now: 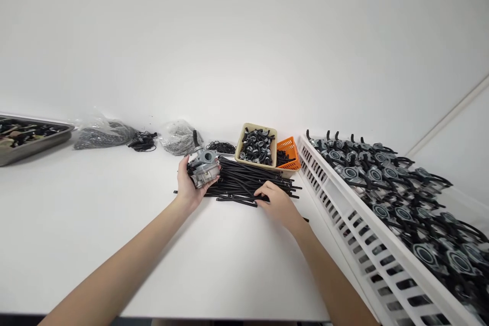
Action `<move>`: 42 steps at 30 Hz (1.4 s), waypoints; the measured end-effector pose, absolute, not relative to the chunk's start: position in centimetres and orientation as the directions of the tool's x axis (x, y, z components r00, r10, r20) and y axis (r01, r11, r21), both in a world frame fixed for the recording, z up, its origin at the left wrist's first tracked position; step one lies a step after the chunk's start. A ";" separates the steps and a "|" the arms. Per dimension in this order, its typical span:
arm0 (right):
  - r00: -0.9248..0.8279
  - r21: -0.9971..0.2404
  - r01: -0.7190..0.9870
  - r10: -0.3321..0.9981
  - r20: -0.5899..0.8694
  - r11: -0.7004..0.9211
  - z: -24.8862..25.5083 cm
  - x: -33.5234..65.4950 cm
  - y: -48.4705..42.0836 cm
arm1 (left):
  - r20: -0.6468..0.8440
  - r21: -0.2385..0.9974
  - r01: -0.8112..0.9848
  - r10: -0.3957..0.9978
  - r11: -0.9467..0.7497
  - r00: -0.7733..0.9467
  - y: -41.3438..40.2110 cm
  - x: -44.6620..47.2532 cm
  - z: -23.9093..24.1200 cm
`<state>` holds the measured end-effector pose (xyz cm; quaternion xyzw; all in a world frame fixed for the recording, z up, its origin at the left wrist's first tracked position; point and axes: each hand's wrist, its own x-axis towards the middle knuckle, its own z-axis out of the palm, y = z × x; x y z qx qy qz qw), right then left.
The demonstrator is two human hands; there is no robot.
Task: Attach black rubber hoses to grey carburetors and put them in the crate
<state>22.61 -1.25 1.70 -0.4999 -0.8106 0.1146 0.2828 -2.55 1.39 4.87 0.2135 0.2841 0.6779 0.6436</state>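
My left hand (pixel 190 183) grips a grey metal carburetor (pixel 204 167) with a black lever on top, held just above the white table (pixel 95 214). A pile of thin black tubes (pixel 244 179) lies in front of me, to the right of the carburetor. My right hand (pixel 275 201) rests on the near right side of that pile, fingers curled down and pinching at one tube.
A beige bin (pixel 243 138) of black round parts and a small orange basket (pixel 291 152) stand behind the tubes. A white slotted crate (pixel 344 204) full of carburetors fills the right. Plastic bags (pixel 102 133) of small parts, black rings (pixel 143 141) and a metal tray (pixel 34 145) sit at the back left.
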 end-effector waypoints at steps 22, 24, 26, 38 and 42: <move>0.299 -0.844 -0.276 0.876 0.379 0.460 4.4 22.6 -1.3 | 0.069 0.773 -0.632 0.998 -0.054 -0.001 1.4 -1.3 2.3; 0.260 -0.865 -0.287 0.903 0.342 0.411 4.1 21.8 -1.5 | 0.073 0.783 -0.619 0.997 -0.061 -0.007 1.4 -1.2 2.1; 0.224 -0.882 -0.287 0.921 0.318 0.375 3.8 21.2 -1.7 | 0.071 0.786 -0.614 0.997 -0.074 -0.030 1.4 -1.1 1.9; 0.168 -0.896 -0.318 0.948 0.269 0.311 2.8 20.0 -1.6 | 0.026 0.788 -0.609 0.994 -0.088 -0.110 0.9 -0.4 2.3; 0.093 -0.927 -0.265 0.964 0.250 0.266 1.8 18.8 -1.6 | -0.016 0.785 -0.617 0.995 -0.048 -0.098 0.2 0.1 2.8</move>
